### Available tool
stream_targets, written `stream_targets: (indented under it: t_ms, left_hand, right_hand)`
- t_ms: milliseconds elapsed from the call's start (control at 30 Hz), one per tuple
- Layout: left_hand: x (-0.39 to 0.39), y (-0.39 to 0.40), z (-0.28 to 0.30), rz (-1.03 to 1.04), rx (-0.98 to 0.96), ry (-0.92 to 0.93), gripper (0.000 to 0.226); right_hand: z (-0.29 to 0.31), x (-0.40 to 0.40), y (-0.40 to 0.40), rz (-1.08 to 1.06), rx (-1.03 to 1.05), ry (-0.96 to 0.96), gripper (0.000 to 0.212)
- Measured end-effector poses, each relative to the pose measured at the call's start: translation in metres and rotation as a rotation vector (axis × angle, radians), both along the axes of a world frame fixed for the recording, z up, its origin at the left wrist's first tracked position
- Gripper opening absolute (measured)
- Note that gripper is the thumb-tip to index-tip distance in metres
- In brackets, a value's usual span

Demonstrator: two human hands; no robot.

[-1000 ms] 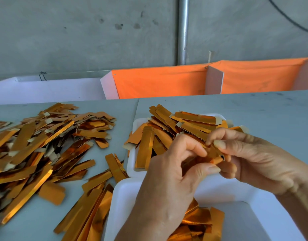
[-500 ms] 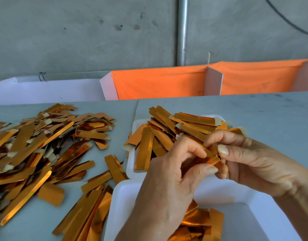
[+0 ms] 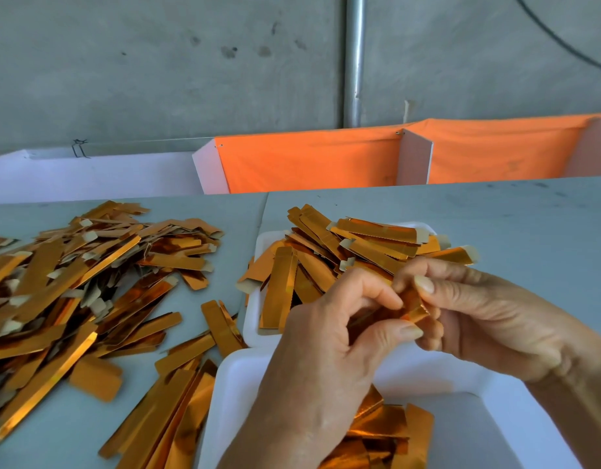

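Note:
Both hands meet above the near white tray point(image 3: 461, 384) and hold one small gold foil card piece point(image 3: 412, 308). My left hand point(image 3: 323, 360) pinches it between thumb and curled forefinger. My right hand point(image 3: 488, 319) grips its other end with thumb and fingers. Most of the piece is hidden by the fingers. A few folded gold pieces point(image 3: 387, 431) lie inside the near tray. Behind it a second white tray point(image 3: 255, 316) carries a heap of flat gold strips point(image 3: 346, 252).
A big loose pile of gold strips point(image 3: 72, 282) covers the grey table point(image 3: 512, 225) on the left, with more strips point(image 3: 163, 411) by the near tray's left side. Orange cloth bins point(image 3: 309, 160) and a white bin point(image 3: 89, 177) stand behind the table, before a concrete wall.
The hands stay together over the near tray; the fingers have shifted slightly on the gold piece. Piles and trays have not moved.

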State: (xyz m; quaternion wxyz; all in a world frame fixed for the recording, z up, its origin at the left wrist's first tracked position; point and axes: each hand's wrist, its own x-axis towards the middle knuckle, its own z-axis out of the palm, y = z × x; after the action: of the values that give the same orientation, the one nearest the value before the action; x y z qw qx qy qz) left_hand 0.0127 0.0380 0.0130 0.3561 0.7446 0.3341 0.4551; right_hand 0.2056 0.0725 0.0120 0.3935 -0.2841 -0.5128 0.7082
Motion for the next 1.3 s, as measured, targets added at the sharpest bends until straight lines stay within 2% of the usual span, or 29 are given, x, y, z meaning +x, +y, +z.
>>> stream_targets:
  t_ms: [167, 467, 767, 900, 1000, 1067, 1133, 1200, 1233, 1300]
  left_hand:
    - [0.000, 0.000, 0.001, -0.019, 0.006, -0.002, 0.009]
    - [0.000, 0.000, 0.000, -0.032, -0.053, -0.028, 0.018]
    - [-0.002, 0.004, -0.003, 0.003, -0.105, -0.021, 0.016]
    - [-0.004, 0.006, -0.009, 0.029, -0.141, 0.087, 0.019]
    - [-0.001, 0.007, -0.015, 0.113, -0.171, 0.249, 0.022]
    - [0.001, 0.007, -0.016, 0.118, -0.234, 0.305, 0.024]
    - [0.003, 0.007, -0.016, 0.108, -0.287, 0.368, 0.026]
    - [0.002, 0.007, -0.017, 0.172, -0.271, 0.404, 0.027]
    - [0.002, 0.008, -0.016, 0.224, -0.239, 0.417, 0.025]
    - [0.002, 0.009, -0.015, 0.319, -0.162, 0.454, 0.019]
  right_hand:
    - [0.001, -0.001, 0.002, -0.015, 0.040, -0.011, 0.036]
    - [-0.002, -0.002, 0.001, 0.032, -0.005, 0.035, 0.035]
    - [-0.004, -0.006, 0.003, 0.006, 0.050, -0.022, 0.034]
    - [-0.003, -0.004, 0.002, -0.002, 0.055, -0.199, 0.034]
    - [-0.004, -0.005, 0.000, -0.057, 0.070, -0.486, 0.022]
    - [-0.002, -0.004, 0.002, -0.277, 0.139, -0.567, 0.016]
    - [-0.004, 0.007, 0.008, -0.638, 0.209, -0.635, 0.020]
    - [-0.009, 0.018, 0.014, -0.892, 0.343, -0.975, 0.024]
    - [-0.012, 0.019, 0.016, -0.911, 0.400, -1.116, 0.027]
    - [-0.018, 0.013, 0.017, -0.780, 0.481, -1.191, 0.029]
